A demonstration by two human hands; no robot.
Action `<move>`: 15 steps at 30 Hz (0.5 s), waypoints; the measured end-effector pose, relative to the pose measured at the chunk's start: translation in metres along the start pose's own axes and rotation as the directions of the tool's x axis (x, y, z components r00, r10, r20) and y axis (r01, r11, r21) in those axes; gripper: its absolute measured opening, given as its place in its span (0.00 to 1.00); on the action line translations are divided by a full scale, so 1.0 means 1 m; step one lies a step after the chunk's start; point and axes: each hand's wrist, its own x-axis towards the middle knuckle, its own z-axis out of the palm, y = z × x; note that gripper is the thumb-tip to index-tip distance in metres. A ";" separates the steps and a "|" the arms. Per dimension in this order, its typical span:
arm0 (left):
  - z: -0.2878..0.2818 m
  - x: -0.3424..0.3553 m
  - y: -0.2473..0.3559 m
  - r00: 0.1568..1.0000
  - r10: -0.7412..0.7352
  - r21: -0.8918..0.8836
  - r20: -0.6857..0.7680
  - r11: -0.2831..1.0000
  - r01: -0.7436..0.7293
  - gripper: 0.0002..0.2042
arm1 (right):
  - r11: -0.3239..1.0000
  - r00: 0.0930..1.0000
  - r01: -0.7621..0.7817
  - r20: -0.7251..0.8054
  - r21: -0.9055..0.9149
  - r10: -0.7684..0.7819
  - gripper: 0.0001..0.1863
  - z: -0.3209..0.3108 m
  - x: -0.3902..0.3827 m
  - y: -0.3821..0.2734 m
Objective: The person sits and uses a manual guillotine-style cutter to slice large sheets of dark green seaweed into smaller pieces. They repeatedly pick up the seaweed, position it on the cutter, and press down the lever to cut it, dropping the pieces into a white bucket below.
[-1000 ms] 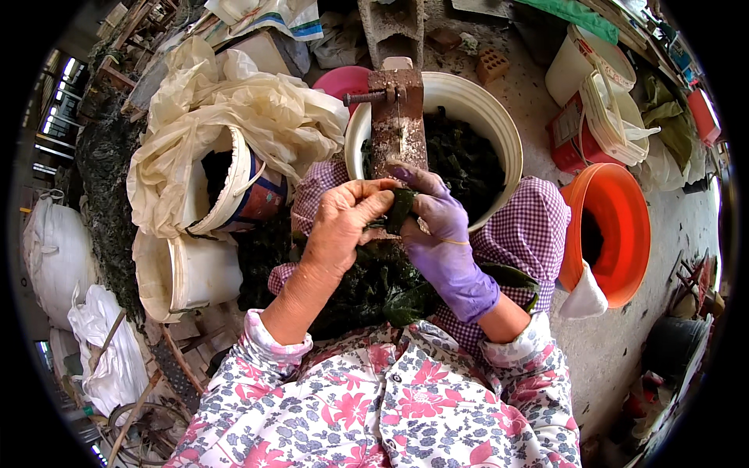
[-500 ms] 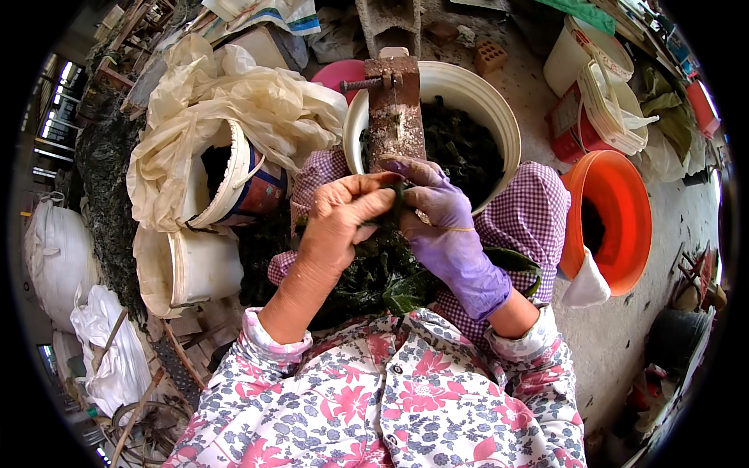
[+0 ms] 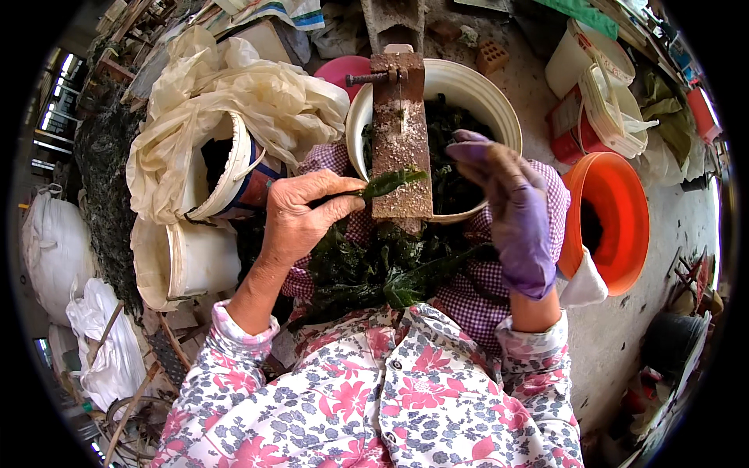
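Note:
Between the thumb and fingertips of my bare left hand is a folded dark green piece of seaweed. Its free end lies over the near part of a rusty, crumb-covered board with a bolt through its far end. My right hand, in a purple glove, is apart from it over the right rim of a white tub, fingers stretched out and nothing visible in them. Dark seaweed fills the tub's inside, and more wet seaweed lies heaped on my lap.
On the right stands an orange bucket with a white cloth on its rim. Left are a plastic-draped bucket, a pale container and white sacks. A pink basin and hollow brick are farther off.
My hands were together over the seaweed piece before the board. Now the left has moved left with it, laying its end across the board, while the right has let go and moved right.

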 end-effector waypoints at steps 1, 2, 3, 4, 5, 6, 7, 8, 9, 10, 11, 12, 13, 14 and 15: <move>0.000 0.004 0.003 0.998 0.058 0.018 0.019 0.998 -0.058 0.08 | 0.995 1.000 0.010 0.026 -0.100 -0.008 0.21 -0.007 0.004 -0.001; 0.000 0.006 0.006 0.993 0.115 0.035 0.039 0.993 -0.117 0.08 | 0.977 0.993 0.004 0.117 -0.213 0.021 0.24 -0.008 0.002 0.001; 0.001 0.007 0.008 0.985 0.164 0.050 0.057 0.985 -0.167 0.08 | 0.946 0.977 0.008 0.203 -0.324 0.062 0.26 -0.004 -0.002 0.002; 0.003 0.008 0.010 0.975 0.212 0.066 0.073 0.974 -0.216 0.09 | 0.902 0.952 0.021 0.283 -0.431 0.113 0.28 0.000 -0.004 0.003; 0.004 0.008 0.011 0.962 0.258 0.080 0.090 0.961 -0.265 0.09 | 0.897 0.913 0.068 0.389 -0.437 0.120 0.31 0.004 -0.004 0.008; 0.006 0.008 0.011 0.957 0.275 0.089 0.088 0.955 -0.283 0.09 | 0.824 0.872 -0.027 0.390 -0.566 0.297 0.27 0.007 -0.008 0.000; 0.006 0.007 0.012 0.954 0.289 0.104 0.086 0.949 -0.297 0.10 | 0.828 0.829 -0.122 0.402 -0.548 0.388 0.25 0.010 -0.010 0.003; 0.006 0.005 0.013 0.949 0.302 0.120 0.084 0.943 -0.311 0.10 | 0.820 0.777 -0.217 0.416 -0.529 0.474 0.22 0.014 -0.013 0.007; 0.005 0.005 0.013 0.947 0.308 0.115 0.090 0.942 -0.317 0.10 | 0.848 0.810 -0.239 0.384 -0.473 0.443 0.18 0.018 -0.020 0.010; 0.004 0.004 0.011 0.946 0.311 0.113 0.094 0.941 -0.320 0.09 | 0.851 0.817 -0.266 0.362 -0.453 0.448 0.17 0.018 -0.022 0.010; 0.003 0.003 0.010 0.944 0.313 0.111 0.099 0.940 -0.324 0.09 | 0.853 0.823 -0.292 0.340 -0.432 0.454 0.16 0.019 -0.024 0.009; 0.001 0.003 0.008 0.953 0.286 0.160 0.097 0.941 -0.299 0.09 | 0.855 0.828 -0.318 0.318 -0.410 0.461 0.15 0.019 -0.025 0.008; -0.003 0.004 0.006 0.961 0.259 0.200 0.097 0.941 -0.274 0.08 | 0.868 0.872 -0.315 0.244 -0.384 0.425 0.13 0.022 -0.028 0.002; -0.009 0.004 0.005 0.967 0.236 0.249 0.091 0.935 -0.252 0.08 | 0.894 0.884 -0.307 0.251 -0.326 0.395 0.12 0.016 -0.028 0.003; -0.018 0.003 -0.018 0.997 -0.008 0.088 -0.075 0.996 0.015 0.07 | 0.902 0.898 -0.304 0.224 -0.307 0.379 0.13 0.010 -0.029 0.005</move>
